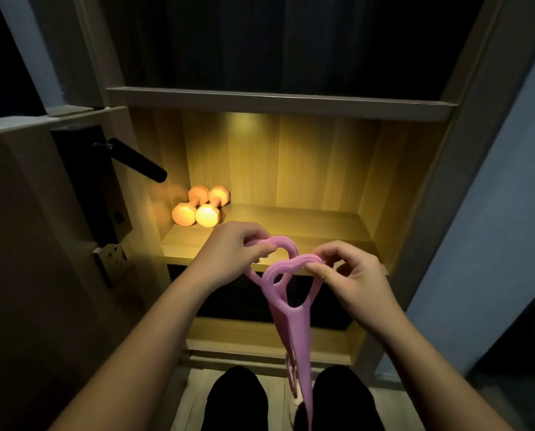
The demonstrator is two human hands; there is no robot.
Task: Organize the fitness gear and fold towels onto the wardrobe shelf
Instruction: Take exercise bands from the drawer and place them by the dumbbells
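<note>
A pink rubber resistance band (286,309) with looped handles hangs in front of the lit wardrobe shelf (306,222). My left hand (235,247) grips one loop at the upper left. My right hand (350,272) pinches another loop just to the right. The rest of the band dangles down between my knees. Two pink dumbbells (202,206) lie side by side at the shelf's back left corner. No towels are in view.
A door with a black lever handle (135,158) stands close on the left. Above the lit shelf is a dark compartment (278,42). A lower wooden shelf (247,334) sits beneath. A blue wall (490,228) borders the right.
</note>
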